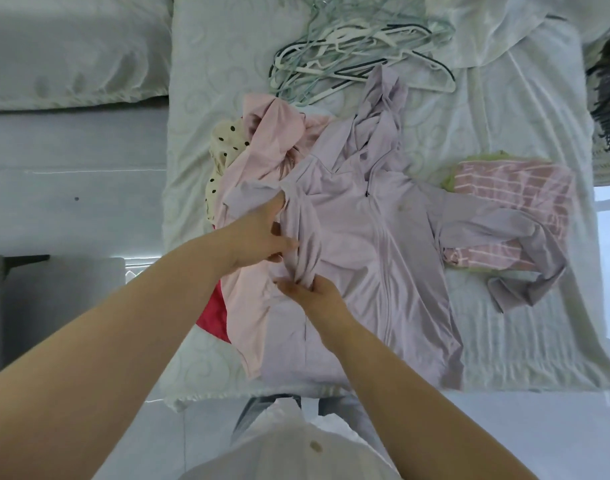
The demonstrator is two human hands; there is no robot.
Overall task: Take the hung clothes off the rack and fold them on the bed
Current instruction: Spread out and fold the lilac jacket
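At the near edge of the bed [504, 341], the right hand [319, 297] pinches the bunched sleeve of a lilac hooded jacket [372, 258]. Just beyond it, the left hand [262, 237] grips the same sleeve higher up, thumb curled over the cloth. The jacket lies front-up and zipped, partly over a pink top [258, 157], its faint chest mark too small to read; farther off lie a dotted cloth [227, 140], a folded striped garment [518, 181] and a heap of hangers [352, 53].
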